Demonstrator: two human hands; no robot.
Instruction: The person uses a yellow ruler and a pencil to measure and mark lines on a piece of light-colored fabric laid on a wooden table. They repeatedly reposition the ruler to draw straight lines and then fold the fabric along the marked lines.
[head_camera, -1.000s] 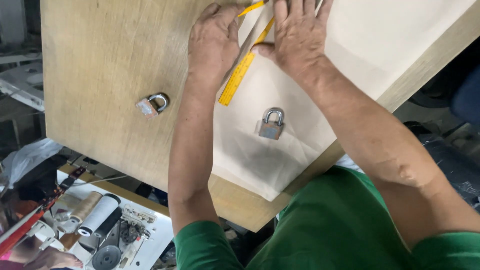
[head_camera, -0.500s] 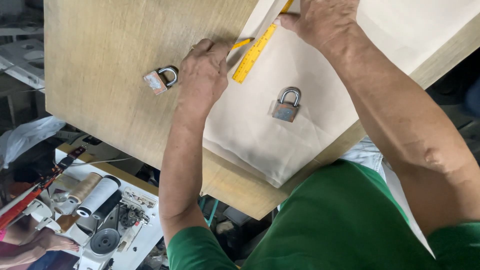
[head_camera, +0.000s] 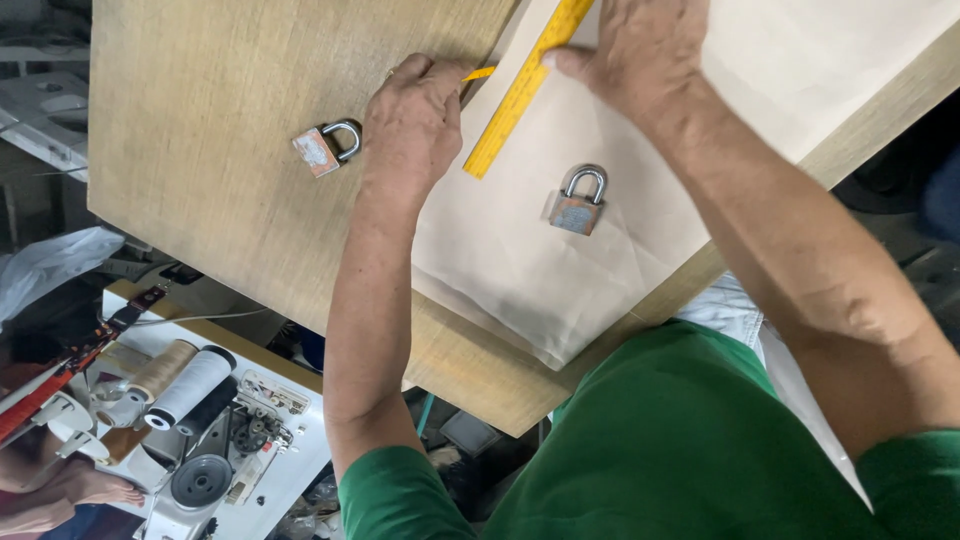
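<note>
Pressing flat on the yellow ruler (head_camera: 520, 90), the right hand (head_camera: 640, 55) keeps it on the cloth (head_camera: 600, 270) so it won't slip, while the left hand (head_camera: 415, 120) pinches something small beside it, and two padlocks (head_camera: 578, 200) weigh things down

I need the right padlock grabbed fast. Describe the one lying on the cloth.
On the wooden table lies a pale cloth. The padlock sits on it, below the yellow ruler's near end. The other padlock rests on bare wood, beside the left hand.
</note>
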